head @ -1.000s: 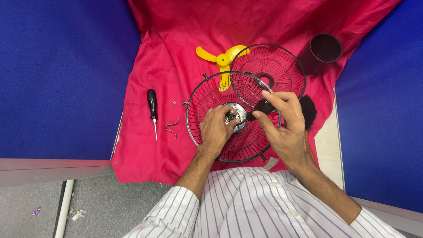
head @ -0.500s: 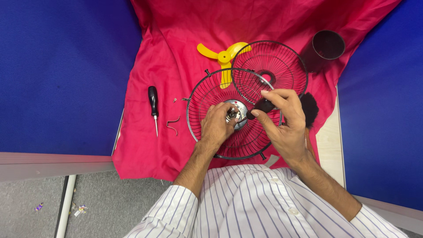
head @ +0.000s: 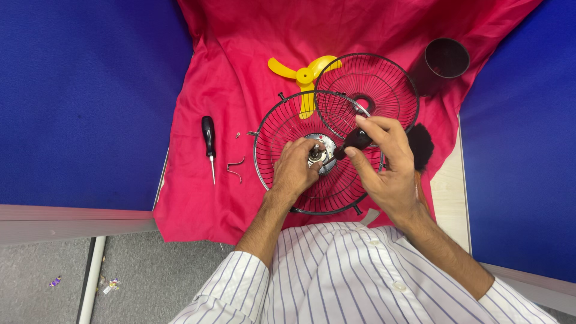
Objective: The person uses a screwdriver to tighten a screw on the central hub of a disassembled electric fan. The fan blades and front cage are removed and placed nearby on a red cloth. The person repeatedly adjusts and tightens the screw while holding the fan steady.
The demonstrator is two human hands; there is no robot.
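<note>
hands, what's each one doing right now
Left hand: fingers closed on the hub of the fan guard.
Right hand: closed on a black screwdriver handle.

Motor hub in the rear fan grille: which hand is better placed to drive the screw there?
Right hand: it grips the screwdriver, tip aimed at the motor hub. Left hand only steadies it.

Rear fan guard (head: 282, 135) sits mid-cloth (head: 240, 72), motor hub (head: 321, 155) at its centre. Left hand (head: 295, 169) rests on the hub, right hand (head: 387, 165) just right of it, gripping a screwdriver handle (head: 357, 140). Front guard (head: 384, 84) overlaps behind-right, fan blade (head: 303, 75) behind, cup (head: 445, 60) far right. Second screwdriver (head: 209, 137) and wire clip (head: 235, 168) lie left.
</note>
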